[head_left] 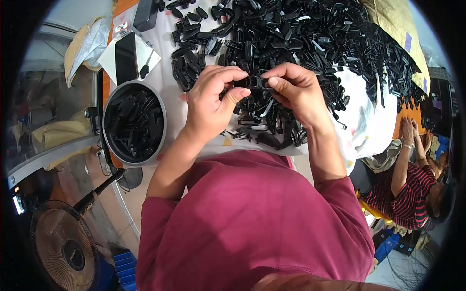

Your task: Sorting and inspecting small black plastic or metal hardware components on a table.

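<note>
Between my two hands, over the near edge of a heap, is a small black plastic part [256, 82] with an open, frame-like middle. The thumb and fingers of my left hand [209, 99] pinch it from the left. From the other side, my right hand [298, 94] grips it between thumb and forefinger. My fingertips cover its ends, so its full shape is hidden. Beneath and beyond both hands spreads a large heap of similar black plastic parts [301, 41], some with shiny metal bits. A few loose ones lie close to my shirt.
A round grey-rimmed tub [163, 114] of black parts stands at the left. Behind it, a dark phone [125, 58] lies on a white box. A yellow sack [395, 26] borders the heap at far right. A standing fan [68, 247] is lower left; a co-worker [403, 194] sits at right.
</note>
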Tool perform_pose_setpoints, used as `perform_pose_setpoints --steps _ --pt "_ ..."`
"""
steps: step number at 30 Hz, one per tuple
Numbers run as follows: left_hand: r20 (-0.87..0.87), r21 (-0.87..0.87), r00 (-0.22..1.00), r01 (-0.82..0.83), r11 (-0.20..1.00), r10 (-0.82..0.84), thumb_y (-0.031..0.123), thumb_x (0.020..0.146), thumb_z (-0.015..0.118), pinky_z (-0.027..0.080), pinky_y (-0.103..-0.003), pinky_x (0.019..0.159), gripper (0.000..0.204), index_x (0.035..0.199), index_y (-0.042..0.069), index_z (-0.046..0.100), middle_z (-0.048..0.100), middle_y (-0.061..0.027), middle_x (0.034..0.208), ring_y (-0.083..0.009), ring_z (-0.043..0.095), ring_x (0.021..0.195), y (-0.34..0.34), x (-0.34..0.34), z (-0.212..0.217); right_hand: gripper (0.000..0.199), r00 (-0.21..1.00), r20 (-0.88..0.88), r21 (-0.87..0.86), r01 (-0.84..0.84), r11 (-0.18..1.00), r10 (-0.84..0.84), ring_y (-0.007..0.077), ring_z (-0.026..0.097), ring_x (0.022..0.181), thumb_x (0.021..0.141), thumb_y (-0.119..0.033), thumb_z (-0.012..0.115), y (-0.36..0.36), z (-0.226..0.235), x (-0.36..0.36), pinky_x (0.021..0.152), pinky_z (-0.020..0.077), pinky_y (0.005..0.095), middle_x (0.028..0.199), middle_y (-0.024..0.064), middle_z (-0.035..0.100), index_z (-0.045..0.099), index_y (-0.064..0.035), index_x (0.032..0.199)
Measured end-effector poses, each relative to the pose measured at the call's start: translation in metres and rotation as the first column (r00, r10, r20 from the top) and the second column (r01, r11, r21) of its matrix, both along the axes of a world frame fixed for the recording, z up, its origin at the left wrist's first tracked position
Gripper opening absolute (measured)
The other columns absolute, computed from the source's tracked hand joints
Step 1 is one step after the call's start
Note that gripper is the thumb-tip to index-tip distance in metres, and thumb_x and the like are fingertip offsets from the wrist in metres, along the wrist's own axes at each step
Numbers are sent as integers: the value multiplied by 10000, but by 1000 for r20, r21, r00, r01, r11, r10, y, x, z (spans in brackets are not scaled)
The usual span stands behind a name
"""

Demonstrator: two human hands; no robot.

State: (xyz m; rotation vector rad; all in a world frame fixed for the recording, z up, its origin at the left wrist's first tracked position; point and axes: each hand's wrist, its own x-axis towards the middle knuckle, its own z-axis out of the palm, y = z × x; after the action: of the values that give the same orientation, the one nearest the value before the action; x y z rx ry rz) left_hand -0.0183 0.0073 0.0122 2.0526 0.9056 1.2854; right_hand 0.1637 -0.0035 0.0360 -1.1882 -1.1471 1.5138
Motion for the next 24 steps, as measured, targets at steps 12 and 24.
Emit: perform_pose_setpoints --steps 12,24 --pt "638 -641 726 317 699 256 128 828 572 412 -192 742 255 1038 -14 546 577 -25 901 -73 524 802 -12 17 -14 199 984 -50 -89 168 982 -173 77 529 592 795 -83 597 -14 -27 -37 451 435 178 741 52 569 530 16 954" --pt "148 -493 750 -509 706 645 84 789 494 459 -294 628 175 943 17 546 580 -92 879 -198 559 722 74 -31 -62 204 117 878 458 -490 742 -465 243 514 855 689 -109 604 66 -53 23 690 461 320 930 51 552 625 -111 892"
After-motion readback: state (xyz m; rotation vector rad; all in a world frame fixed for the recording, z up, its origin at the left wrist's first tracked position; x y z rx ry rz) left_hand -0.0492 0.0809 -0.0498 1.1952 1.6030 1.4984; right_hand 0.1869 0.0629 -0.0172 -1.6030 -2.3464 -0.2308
